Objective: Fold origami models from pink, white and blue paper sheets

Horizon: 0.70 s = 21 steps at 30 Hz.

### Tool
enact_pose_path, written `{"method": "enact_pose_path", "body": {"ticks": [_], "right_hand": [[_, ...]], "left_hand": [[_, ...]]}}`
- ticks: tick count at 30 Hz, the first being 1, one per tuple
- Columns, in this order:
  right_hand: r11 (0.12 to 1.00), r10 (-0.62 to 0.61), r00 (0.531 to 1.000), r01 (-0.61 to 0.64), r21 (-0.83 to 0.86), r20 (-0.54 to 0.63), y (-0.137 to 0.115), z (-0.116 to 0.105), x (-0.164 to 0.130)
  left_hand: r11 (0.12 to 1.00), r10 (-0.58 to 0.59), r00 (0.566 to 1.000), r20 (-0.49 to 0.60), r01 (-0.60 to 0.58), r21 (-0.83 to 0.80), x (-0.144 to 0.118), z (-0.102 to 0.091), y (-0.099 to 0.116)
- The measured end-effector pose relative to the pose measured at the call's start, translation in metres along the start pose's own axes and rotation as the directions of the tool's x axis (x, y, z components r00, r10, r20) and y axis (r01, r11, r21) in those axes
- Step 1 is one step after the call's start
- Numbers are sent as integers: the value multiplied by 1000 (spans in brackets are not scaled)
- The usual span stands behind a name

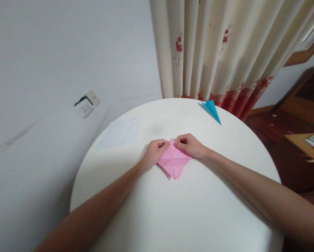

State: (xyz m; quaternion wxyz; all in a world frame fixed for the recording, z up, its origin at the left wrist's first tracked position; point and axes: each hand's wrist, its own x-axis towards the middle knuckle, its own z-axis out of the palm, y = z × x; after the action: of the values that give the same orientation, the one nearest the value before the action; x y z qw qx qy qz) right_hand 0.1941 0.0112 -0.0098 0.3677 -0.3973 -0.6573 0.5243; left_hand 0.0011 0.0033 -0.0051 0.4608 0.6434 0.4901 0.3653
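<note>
On the table, both hands apparently pinch pink paper.

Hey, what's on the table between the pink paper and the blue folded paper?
Nothing but bare white table; the head view shows only the right hand at the pink paper, then clear tabletop up to the blue folded paper.
</note>
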Motion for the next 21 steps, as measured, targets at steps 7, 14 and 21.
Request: {"method": "enact_pose_path", "body": {"ticks": [7, 14, 21], "right_hand": [[1000, -9, 1000, 9, 0, -9, 0, 1, 0], [1000, 1, 999, -1, 8, -46, 1, 2, 1], [1000, 21, 991, -18, 25, -132, -3, -1, 2]], "left_hand": [[1000, 6, 1000, -22, -6, 6, 0, -1, -1], [1000, 10, 1000, -13, -10, -11, 0, -1, 0], [999, 4, 1000, 14, -4, -41, 0, -1, -3]]}}
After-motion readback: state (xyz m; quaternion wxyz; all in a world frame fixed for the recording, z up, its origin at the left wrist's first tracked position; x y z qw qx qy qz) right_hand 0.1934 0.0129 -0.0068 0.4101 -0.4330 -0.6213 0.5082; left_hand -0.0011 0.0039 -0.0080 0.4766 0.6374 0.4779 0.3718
